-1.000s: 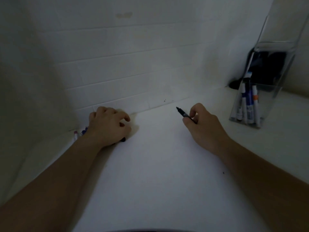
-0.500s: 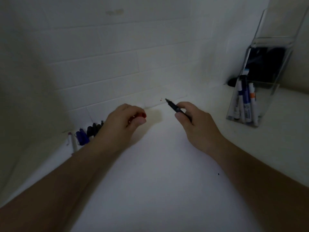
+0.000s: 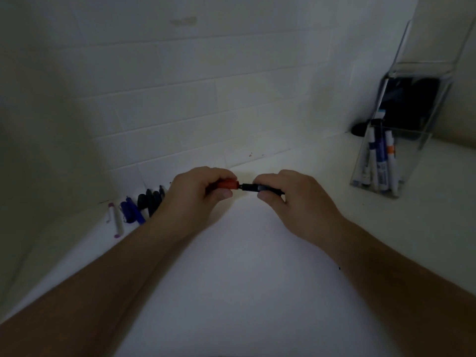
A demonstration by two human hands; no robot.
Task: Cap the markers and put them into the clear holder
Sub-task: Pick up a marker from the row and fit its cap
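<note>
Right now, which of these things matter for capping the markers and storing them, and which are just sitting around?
Part of the job:
- red cap in the left hand
- dark marker in the right hand
- clear holder with markers inside
- loose markers and caps by the wall

Just lying about:
- dark object behind the holder

Dim, murky wide-angle view, brightest mid-counter, edges dark and bowed, detail soft.
</note>
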